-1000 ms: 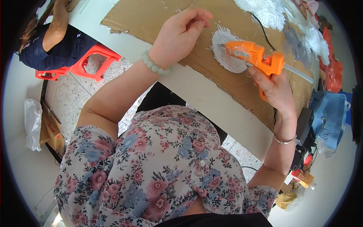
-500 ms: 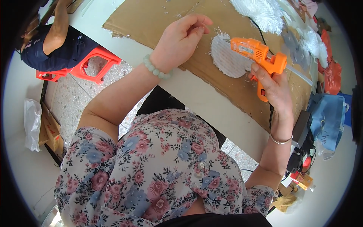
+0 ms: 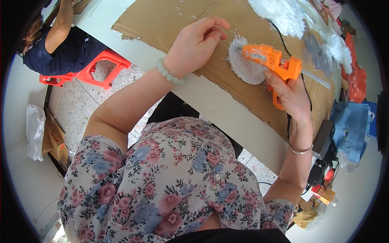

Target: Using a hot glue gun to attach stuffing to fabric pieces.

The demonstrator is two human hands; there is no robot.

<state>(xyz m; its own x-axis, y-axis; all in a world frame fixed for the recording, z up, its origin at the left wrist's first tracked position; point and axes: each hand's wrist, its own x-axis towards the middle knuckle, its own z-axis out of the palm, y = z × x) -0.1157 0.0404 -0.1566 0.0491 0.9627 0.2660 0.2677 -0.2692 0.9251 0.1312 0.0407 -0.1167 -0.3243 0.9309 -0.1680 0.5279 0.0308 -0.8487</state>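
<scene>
At far left a second person in dark clothing [image 3: 60, 44] sits on a red plastic stool [image 3: 95, 69]; a crumpled clear bag [image 3: 34, 129] lies on the speckled floor below. On the white table [image 3: 227, 117] a flat sheet of brown corrugated cardboard [image 3: 162, 20] serves as work surface, strewn with small white fibre scraps. The left hand [image 3: 194, 44], a pale bead bracelet at its wrist, is curled with fingertips pinched at the frayed edge of the white oval pad [image 3: 245, 67]; whether anything small lies between the fingertips cannot be told. The pad lies flat on the cardboard, woven or meshed in texture, with loose fringe along its upper left rim. The right hand [image 3: 289, 95] is wrapped firmly round the handle of the orange glue gun [image 3: 271, 60], whose nozzle points at the pad's upper edge and whose clear glue stick protrudes from the rear. Judged from this, gluing at the pad's rim is under way, not finished. Further white fluffy material [image 3: 279, 12] lies beyond, with a blue bag [image 3: 350, 129] at right.
</scene>
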